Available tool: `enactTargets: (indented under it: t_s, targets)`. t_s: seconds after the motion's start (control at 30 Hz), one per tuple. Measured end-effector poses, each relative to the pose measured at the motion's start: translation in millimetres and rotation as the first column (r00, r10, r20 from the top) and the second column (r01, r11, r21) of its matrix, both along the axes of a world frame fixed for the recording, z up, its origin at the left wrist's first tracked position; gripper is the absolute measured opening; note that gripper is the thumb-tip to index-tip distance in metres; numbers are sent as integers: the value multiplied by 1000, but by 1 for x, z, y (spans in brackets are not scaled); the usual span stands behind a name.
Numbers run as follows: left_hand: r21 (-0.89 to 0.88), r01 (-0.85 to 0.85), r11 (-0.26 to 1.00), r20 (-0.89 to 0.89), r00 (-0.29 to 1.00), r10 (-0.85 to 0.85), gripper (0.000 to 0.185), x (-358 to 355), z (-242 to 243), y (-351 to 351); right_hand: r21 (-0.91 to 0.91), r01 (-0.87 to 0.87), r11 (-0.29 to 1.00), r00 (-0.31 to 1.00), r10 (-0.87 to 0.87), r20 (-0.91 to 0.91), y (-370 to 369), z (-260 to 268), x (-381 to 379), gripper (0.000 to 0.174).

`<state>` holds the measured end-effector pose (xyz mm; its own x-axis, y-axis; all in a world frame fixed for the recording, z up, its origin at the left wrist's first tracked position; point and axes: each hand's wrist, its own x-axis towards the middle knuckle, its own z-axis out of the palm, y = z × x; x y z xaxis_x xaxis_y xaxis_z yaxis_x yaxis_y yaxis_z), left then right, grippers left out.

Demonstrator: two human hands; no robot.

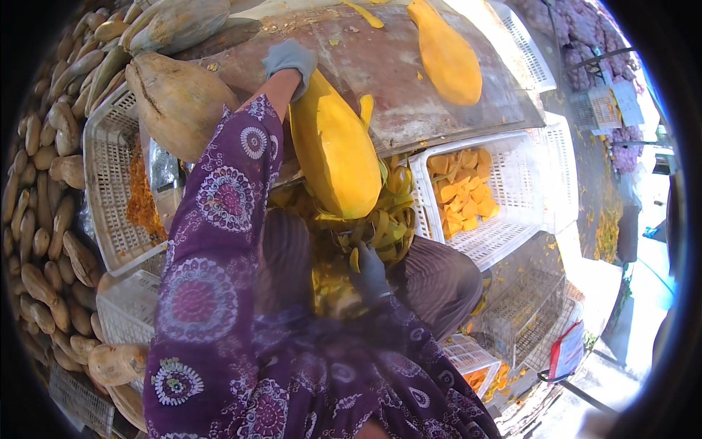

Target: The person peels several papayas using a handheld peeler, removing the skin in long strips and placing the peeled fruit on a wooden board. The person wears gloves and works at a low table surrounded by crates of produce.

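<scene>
A peeled yellow squash (pixel 334 142) slants across the edge of a worn board (pixel 373 71), its broad end towards me. My left hand (pixel 290 63), in a grey glove, grips its narrow far end. Below the broad end, my gloved right hand (pixel 370 271) is curled around what looks like a peeler, mostly hidden. A short piece of peel (pixel 355 260) shows at its fingers. Long green-yellow peel strips (pixel 392 233) are heaped beside that hand, between my knees. One more strip of peel (pixel 366 110) leans against the squash's right side.
Another peeled squash (pixel 449 55) lies on the board's right. Large unpeeled squashes (pixel 175 101) stand at left, above a white crate (pixel 109 219) holding orange shreds. Orange chunks (pixel 463 189) fill part of a right-hand crate (pixel 510 219). Many unpeeled squashes (pixel 60 219) cover the far-left ground.
</scene>
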<state>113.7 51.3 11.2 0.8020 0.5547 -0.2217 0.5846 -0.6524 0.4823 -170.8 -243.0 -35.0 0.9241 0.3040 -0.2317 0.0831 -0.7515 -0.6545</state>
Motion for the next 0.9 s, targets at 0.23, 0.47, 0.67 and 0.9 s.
enactTargets:
  t_s: [0.23, 0.47, 0.67, 0.9]
  targets:
    - [20, -49, 999, 72, 996, 48, 49, -4, -2, -1, -2, 35, 999, 999, -35, 13, 1, 19, -9, 24]
    - [4, -38, 999, 59, 998, 38, 49, -6, 5, -5, 167, -55, 984, 987, 28, 155, 23, 45, 23, 34]
    - [1, -27, 1000, 88, 996, 26, 48, 1, 3, 3, 28, 51, 998, 996, -49, -78, -19, -26, -11, 21]
    - [43, -31, 999, 99, 995, 27, 49, -1, -9, 4, 228, -22, 973, 978, -27, 206, 22, 54, 17, 18]
